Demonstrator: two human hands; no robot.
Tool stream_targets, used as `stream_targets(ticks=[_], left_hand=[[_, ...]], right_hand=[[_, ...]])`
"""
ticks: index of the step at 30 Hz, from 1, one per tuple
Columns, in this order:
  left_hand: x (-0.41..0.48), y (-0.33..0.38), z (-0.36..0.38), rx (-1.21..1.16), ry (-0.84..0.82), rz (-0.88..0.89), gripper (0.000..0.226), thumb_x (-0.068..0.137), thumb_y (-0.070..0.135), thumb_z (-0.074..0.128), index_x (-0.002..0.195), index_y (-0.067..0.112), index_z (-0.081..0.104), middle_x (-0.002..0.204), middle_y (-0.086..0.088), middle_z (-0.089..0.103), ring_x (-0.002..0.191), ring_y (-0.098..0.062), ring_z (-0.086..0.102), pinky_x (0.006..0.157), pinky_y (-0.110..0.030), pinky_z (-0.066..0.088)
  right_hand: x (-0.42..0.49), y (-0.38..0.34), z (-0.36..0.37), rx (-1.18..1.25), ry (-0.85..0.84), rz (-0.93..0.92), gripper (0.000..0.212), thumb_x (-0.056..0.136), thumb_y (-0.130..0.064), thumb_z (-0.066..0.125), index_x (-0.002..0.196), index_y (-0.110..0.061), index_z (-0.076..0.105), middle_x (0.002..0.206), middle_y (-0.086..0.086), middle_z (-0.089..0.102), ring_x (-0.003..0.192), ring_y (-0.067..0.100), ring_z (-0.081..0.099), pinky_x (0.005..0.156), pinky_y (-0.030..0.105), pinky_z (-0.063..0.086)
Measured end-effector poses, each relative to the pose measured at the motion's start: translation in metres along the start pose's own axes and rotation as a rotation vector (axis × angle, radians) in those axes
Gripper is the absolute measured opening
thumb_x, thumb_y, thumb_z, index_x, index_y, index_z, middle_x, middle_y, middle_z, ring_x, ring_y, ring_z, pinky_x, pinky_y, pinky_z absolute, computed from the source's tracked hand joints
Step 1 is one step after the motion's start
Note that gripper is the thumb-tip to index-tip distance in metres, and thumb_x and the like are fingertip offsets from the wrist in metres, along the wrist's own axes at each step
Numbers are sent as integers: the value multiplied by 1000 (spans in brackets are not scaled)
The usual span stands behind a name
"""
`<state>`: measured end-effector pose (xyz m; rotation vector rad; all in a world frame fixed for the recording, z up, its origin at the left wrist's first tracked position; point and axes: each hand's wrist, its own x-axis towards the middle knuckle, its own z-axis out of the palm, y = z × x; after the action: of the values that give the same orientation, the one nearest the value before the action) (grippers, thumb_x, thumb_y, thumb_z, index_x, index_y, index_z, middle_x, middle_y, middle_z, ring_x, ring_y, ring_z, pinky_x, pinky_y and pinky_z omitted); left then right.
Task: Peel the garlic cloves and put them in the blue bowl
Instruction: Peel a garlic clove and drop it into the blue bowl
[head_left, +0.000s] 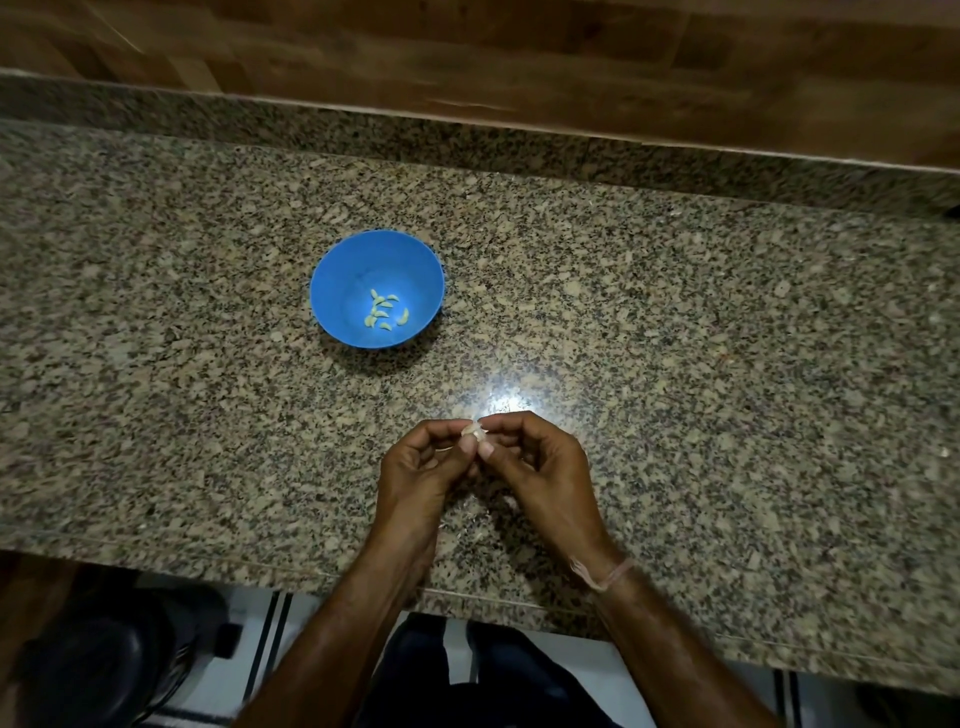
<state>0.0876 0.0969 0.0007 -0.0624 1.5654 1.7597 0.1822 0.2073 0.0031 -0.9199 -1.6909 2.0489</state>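
Both hands on one garlic clove (474, 430): left hand (421, 467) and right hand (540, 462) each pinch it between thumb and fingertips, other fingers curled in, hands meeting tip to tip above the near part of the granite counter (675, 338). Clove is small, pale, mostly hidden by the fingertips; can't tell how much skin is on it. Thread band (605, 574) on the right wrist. Pale scrap (511, 501) on the counter just under the right hand, too small to identify. Bright light glare (506, 395) on the stone just beyond the hands. Blue bowl (353, 260) sits upright further back and left of the hands, well apart from them, with a small cluster of peeled cloves (384, 312) at its bottom. Raised granite strip along the back edge, wooden panelling (519, 62) behind it. Dark rounded object (104, 654) on the floor lower left, blurred, can't identify.
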Motion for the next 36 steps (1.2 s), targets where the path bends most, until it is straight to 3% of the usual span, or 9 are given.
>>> stream_targets(ticks=[6,11,14,18,23,27,32,36], left_hand=[[-1,0,-3,-24,-33,-17,25,94,11,68,118,13,74,111,-21,75,97,-32,65,83,-36,56],[-2,0,-1,-34,-50,6,29,88,17,71,116,12,74,111,-25,74,101,-38,64,90,-42,54],[-3,-2,0,-39,-37,3,29,86,18,72,114,9,71,112,-30,71,98,-36,65,82,-37,57],[-5,-3,1,-100,-34,-38,27,80,18,72,105,9,70,102,-19,75,90,-24,69,76,-26,60],[-3,-6,-2,-96,18,-61,16,90,6,68,105,10,72,95,-12,76,84,-15,72,71,-23,60],[-5,-8,0,-68,57,-78,17,94,1,65,106,9,73,95,-12,77,82,-15,72,73,-23,60],[-5,-8,-1,-78,64,-116,14,89,7,70,103,9,74,89,-10,77,78,-14,73,73,-23,61],[-5,-8,2,-112,62,-151,29,76,18,75,103,8,74,88,-9,77,78,-13,74,69,-21,60]], right_hand=[[-1,0,2,-2,-1,17,14,96,-12,74,109,-11,77,99,7,79,90,29,77,76,42,65],[-2,2,5,-14,28,-32,10,94,-6,74,104,-10,75,96,7,77,88,32,74,79,37,63],[-6,2,8,-40,70,-62,10,94,-3,74,101,-11,74,94,5,76,85,30,74,77,35,62],[-7,4,8,-134,81,-104,12,93,-6,76,102,-14,78,96,-1,78,91,18,75,83,41,62],[-6,7,3,-469,50,-308,15,95,-14,75,109,-14,80,99,-5,77,90,7,73,79,33,61],[-4,9,2,-679,10,-441,17,99,-18,70,113,-14,77,101,0,75,86,10,70,77,28,58],[-3,10,-1,-691,-9,-455,16,99,-19,69,112,-16,77,98,-1,75,84,10,70,75,27,57],[-3,13,-2,-708,-1,-457,15,99,-17,70,111,-15,77,97,-2,74,82,7,67,73,20,54]])
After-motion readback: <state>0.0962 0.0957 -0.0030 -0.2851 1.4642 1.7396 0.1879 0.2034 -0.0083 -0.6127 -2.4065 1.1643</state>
